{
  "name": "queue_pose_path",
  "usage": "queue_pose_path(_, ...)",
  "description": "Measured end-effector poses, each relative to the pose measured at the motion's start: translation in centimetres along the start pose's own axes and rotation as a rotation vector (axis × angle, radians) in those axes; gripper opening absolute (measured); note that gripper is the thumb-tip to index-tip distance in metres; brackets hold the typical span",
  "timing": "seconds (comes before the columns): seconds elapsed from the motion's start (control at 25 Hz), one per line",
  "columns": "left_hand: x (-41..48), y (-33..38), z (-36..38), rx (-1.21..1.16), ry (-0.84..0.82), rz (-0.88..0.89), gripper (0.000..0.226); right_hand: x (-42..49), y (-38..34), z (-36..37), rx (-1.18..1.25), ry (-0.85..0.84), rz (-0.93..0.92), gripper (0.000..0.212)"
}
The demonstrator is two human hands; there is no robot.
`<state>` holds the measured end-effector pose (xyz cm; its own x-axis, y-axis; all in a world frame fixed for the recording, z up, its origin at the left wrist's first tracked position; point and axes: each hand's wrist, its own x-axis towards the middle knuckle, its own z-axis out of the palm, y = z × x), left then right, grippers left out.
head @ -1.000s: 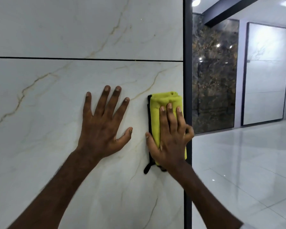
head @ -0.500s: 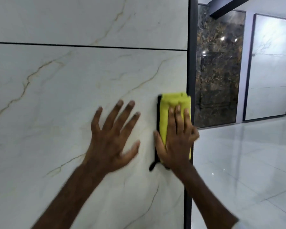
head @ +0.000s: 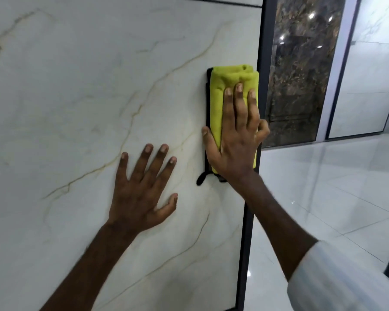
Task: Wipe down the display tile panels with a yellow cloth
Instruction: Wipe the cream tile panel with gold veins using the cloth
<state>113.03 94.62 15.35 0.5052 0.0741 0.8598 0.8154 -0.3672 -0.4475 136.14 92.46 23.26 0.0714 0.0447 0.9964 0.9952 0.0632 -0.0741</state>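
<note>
We see two hands on one big, shiny white marble tile panel [head: 76, 108] with thin gold lines. Our right hand [head: 236, 142] lies flat with straight fingers, pressing one folded, fluffy yellow cloth [head: 225, 86] with a black edge against the panel's right side, beside the black frame [head: 249, 221]. Our left hand [head: 139, 194] rests spread open, left of the cloth.

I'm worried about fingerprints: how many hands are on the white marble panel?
2. The left hand lies bare and flat on the white marble panel, lower centre; the right hand presses the yellow cloth against it beside the black frame.
</note>
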Motion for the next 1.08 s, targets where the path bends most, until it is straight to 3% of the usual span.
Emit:
queue_pose_path(0.12,0.0,-0.1,0.0,0.018,0.004,0.0,0.081,-10.7,0.7,0.4,0.012,-0.044,-0.027,0.077)
queue_pose_path(0.32,-2.9,1.8,0.2,-0.088,-0.016,-0.028,0.073,-32.2,1.0,-1.3,-0.023,-0.294,0.037,0.08)
queue_pose_path(0.4,-9.2,4.8,0.6,-0.126,-0.134,-0.015,0.079,-33.2,1.2,-1.5,0.022,-0.318,0.048,0.077)
queue_pose_path(0.48,-15.8,7.0,1.6,-0.053,-0.222,0.017,0.092,-30.1,0.9,-1.1,0.027,-0.239,0.027,0.078)
queue_pose_path(0.6,-18.8,8.1,3.7,0.01,-0.126,-0.036,0.089,-25.8,0.8,0.4,0.029,-0.108,0.032,0.078)
queue_pose_path(0.68,-18.5,8.3,4.5,0.006,-0.045,-0.073,0.085,-28.4,1.3,0.7,0.051,-0.093,0.026,0.08)
queue_pose_path(0.8,-19.2,8.6,5.0,0.013,0.005,-0.084,0.085,-40.2,3.0,0.3,0.021,-0.224,0.039,0.085)
queue_pose_path(0.92,-19.3,8.5,5.2,0.011,0.014,-0.079,0.085,-49.4,2.9,-1.2,-0.005,-0.438,0.119,0.067)
queue_pose_path(1.0,-19.2,8.5,5.2,0.027,0.02,-0.088,0.086,-50.4,1.9,-1.6,0.015,-0.499,0.165,0.062)
queue_pose_path(1.08,-19.2,8.6,5.1,0.032,0.016,-0.095,0.086,-46.5,0.3,-1.4,0.091,-0.397,0.136,0.068)
